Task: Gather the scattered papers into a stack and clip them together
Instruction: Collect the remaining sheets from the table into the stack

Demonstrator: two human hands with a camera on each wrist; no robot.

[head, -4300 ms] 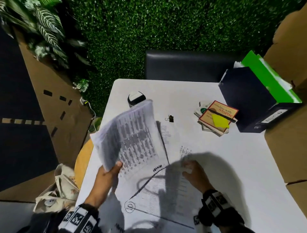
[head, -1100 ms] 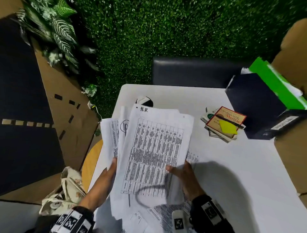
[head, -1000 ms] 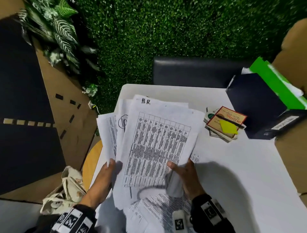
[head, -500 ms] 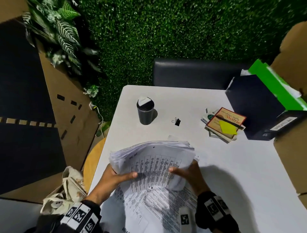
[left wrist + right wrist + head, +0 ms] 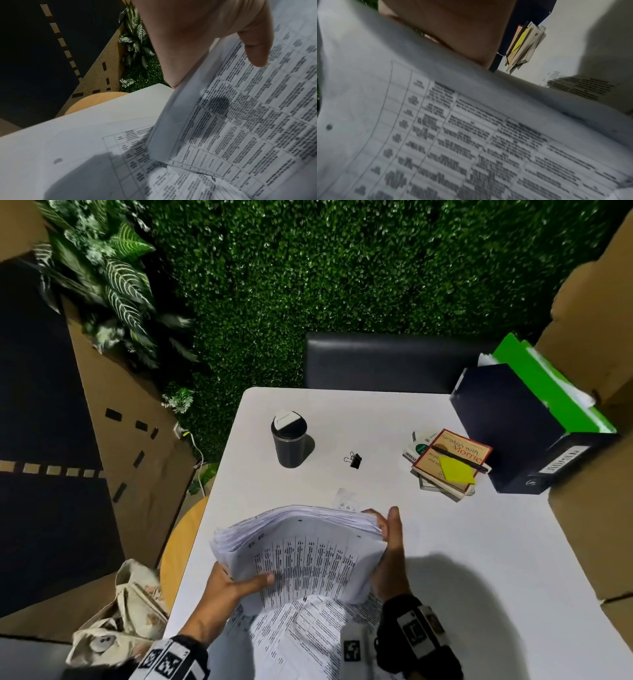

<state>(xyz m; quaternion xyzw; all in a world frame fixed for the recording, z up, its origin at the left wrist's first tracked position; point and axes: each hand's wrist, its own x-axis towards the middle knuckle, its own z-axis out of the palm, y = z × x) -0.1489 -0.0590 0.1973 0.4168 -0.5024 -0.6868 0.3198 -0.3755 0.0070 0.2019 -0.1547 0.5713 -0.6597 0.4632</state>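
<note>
A thick bundle of printed papers (image 5: 301,553) is held just above the white table (image 5: 479,559) near its front edge, bowed upward, its far edge fanned. My left hand (image 5: 236,583) grips the bundle's left side with the thumb on top (image 5: 254,44). My right hand (image 5: 390,546) holds its right edge, fingers straight along the sheets. More printed sheets (image 5: 308,635) lie on the table under the bundle, and one corner (image 5: 346,499) shows beyond it. A small black binder clip (image 5: 354,460) lies alone on the table further back. The right wrist view is filled by blurred printed paper (image 5: 453,135).
A dark travel cup (image 5: 289,441) stands at the back left. A pile of books with a yellow note and a pen (image 5: 448,463) lies at the right, beside a dark binder and green folder (image 5: 534,419). A black chair back (image 5: 376,361) stands beyond the table.
The sheets, spread upright a second ago, have been lowered and squared into one bowed bundle. My right hand has shifted from the front to the bundle's right edge. The cup and clip are uncovered.
</note>
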